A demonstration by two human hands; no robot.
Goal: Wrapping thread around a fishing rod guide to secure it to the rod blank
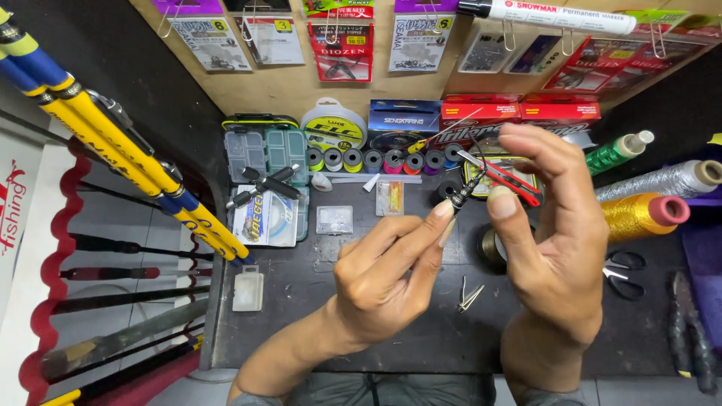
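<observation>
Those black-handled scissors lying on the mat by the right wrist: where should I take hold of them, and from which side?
Take the scissors by the black finger loops, coming from the right. Only the loops and the start of the blades show; the blades run left behind the right hand, so that side is blocked and sharp. Open mat lies to their right.

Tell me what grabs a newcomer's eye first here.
Two bare hands at centre: the left hand pinches a thin dark rod tip, and the right hand holds a small red cutter. Yellow-and-blue rods slant down the left; gold thread lies on the right.
</observation>
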